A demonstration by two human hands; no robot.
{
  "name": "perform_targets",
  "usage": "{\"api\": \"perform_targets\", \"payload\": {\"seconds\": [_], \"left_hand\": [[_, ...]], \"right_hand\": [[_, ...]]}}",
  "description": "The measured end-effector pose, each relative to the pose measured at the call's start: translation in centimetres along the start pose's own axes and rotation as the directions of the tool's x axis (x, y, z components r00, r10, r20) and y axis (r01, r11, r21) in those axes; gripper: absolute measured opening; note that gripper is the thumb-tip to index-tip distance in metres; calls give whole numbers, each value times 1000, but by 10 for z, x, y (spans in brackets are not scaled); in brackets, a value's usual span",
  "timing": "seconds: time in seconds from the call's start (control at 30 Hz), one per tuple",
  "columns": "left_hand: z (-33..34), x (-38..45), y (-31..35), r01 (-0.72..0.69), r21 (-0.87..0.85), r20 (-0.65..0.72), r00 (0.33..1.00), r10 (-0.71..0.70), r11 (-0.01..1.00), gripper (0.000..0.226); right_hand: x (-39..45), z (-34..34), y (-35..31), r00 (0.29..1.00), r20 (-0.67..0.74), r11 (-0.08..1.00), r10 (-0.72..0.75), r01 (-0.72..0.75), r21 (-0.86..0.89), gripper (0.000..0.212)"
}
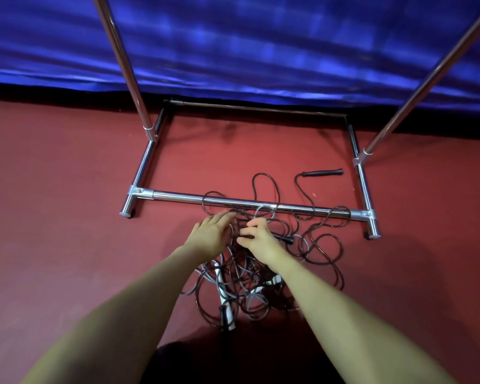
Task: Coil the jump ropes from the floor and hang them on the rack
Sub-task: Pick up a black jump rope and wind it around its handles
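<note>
Counting the jump ropes (263, 261) exactly is hard, since they lie in one tangle on the red floor (53, 189); there seem to be at least two, dark cords mixed with pale grey ones. One black handle (322, 172) lies apart inside the rack's base, another black handle (284, 239) pokes out beside the right hand, and about three white handles (224, 289) sit lower in the heap. Two bare hands reach into the pile. The left hand (212, 234) lies flat on the cords, fingers straight, its grip apart. The right hand (257, 236) hovers over the tangle with fingers curled; whether its grip is clamped on a cord cannot be told.

A chrome rack (178, 195) stands just beyond, two uprights rising from its rectangular base, and several loops drape across its front bar. Behind it hangs a blue curtain (261, 45). The cords are thin, glossy and heavily looped over one another.
</note>
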State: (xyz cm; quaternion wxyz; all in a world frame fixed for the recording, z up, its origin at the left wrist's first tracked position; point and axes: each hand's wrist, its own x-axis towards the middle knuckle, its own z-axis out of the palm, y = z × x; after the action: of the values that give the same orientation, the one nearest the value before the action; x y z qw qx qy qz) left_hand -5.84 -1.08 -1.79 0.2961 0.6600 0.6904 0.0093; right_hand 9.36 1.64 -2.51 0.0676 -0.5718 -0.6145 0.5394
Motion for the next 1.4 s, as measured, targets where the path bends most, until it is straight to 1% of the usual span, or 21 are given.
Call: {"api": "perform_targets", "payload": {"seconds": [0.07,0.13,0.2,0.27,0.33,0.4,0.47,0.53,0.6,0.67,0.7,0.8,0.87,1.0,1.03,1.1,1.17,1.27,1.33,1.4], "left_hand": [[5,7,-1,-6,-31,23,1000,7,999,49],[10,13,-3,-4,-91,27,1000,7,996,44],[13,16,-5,24,-179,-30,999,-29,984,34],[10,16,-6,31,-235,-100,993,-56,971,25],[2,14,-3,0,-249,-132,991,-34,969,19],[-13,10,3,-28,-275,-166,986,-18,961,15],[-30,6,11,-56,-296,-218,976,-10,954,15],[-51,1,22,-93,-275,-284,959,11,957,15],[-74,-7,36,-131,-294,-330,944,28,947,15],[-98,-19,52,-182,-383,-357,933,36,906,12],[-111,-26,61,-213,-438,-374,927,38,873,12],[-150,-48,85,-298,-559,-421,906,46,774,21],[-176,-64,101,-327,-616,-435,900,37,716,22],[-218,-99,130,-409,-683,-505,863,13,605,20],[-227,-107,137,-426,-695,-520,854,4,579,20],[-243,-121,147,-463,-728,-549,835,-26,506,19],[-253,-133,156,-501,-765,-571,818,-66,403,17],[-259,-143,164,-541,-797,-588,798,-134,269,16],[-259,-143,167,-549,-801,-593,783,-187,240,17],[-257,-138,169,-531,-811,-581,781,-230,246,18]], "right_hand": [[5,4,3,999,-54,1000,-5,6,30,24],[8,5,6,992,-118,995,-48,59,83,13],[9,2,9,974,-197,989,-115,131,72,10],[7,-4,10,938,-294,977,-184,208,52,11],[6,-9,7,896,-369,957,-248,285,49,11],[4,-14,1,844,-444,943,-301,334,-5,12],[0,-23,-11,801,-498,933,-331,358,-44,14],[-7,-33,-25,759,-540,917,-365,395,-65,14],[-17,-45,-42,728,-588,902,-352,431,-6,10],[-32,-58,-62,712,-620,881,-329,468,70,6],[-40,-65,-74,699,-633,867,-333,490,84,6],[-66,-86,-108,644,-667,820,-375,566,85,9],[-85,-97,-130,623,-668,786,-407,612,92,12],[-119,-117,-167,622,-640,742,-451,660,119,15],[-127,-122,-175,632,-622,737,-463,664,125,15],[-142,-131,-189,676,-562,730,-476,661,177,14],[-153,-138,-197,726,-479,726,-493,647,234,15],[-163,-142,-202,770,-362,738,-526,624,256,13],[-168,-141,-202,797,-284,755,-532,599,266,13],[-172,-138,-198,806,-211,759,-553,592,271,17]]}}
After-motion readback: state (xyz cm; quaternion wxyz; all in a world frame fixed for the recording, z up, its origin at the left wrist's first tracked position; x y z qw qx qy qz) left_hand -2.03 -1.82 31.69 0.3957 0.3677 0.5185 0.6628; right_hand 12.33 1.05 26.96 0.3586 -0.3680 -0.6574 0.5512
